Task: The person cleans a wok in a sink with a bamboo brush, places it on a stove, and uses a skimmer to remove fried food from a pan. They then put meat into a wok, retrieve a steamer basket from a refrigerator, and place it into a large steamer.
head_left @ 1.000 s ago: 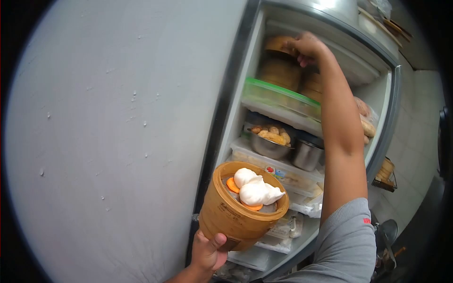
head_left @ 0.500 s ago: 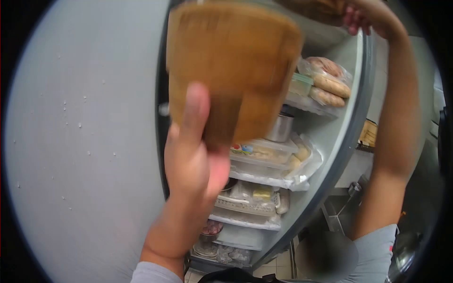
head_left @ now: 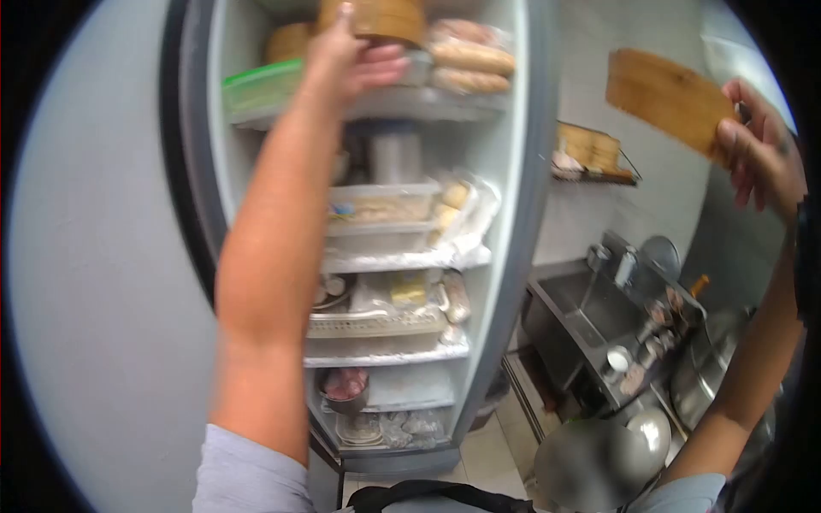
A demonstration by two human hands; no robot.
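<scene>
Left hand [head_left: 355, 64] grips bamboo steamer [head_left: 376, 19] on top fridge shelf [head_left: 410, 104]; right hand [head_left: 757, 150] pinches lid [head_left: 667, 98] aside. Seat steamer level, clear of bread bags [head_left: 470, 60].

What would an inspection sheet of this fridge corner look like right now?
Surface: fridge shelves, crowded.
Job's things: bamboo steamer on top shelf; bamboo lid out in the room.
Clutter: green-lidded box, wrapped buns, stacked tubs, steel cup.
Hands: left hand on the steamer; right hand grips the lid.
Cables: nothing seen.
Surroundings: steel sink, wall rack, tiled floor.
</scene>
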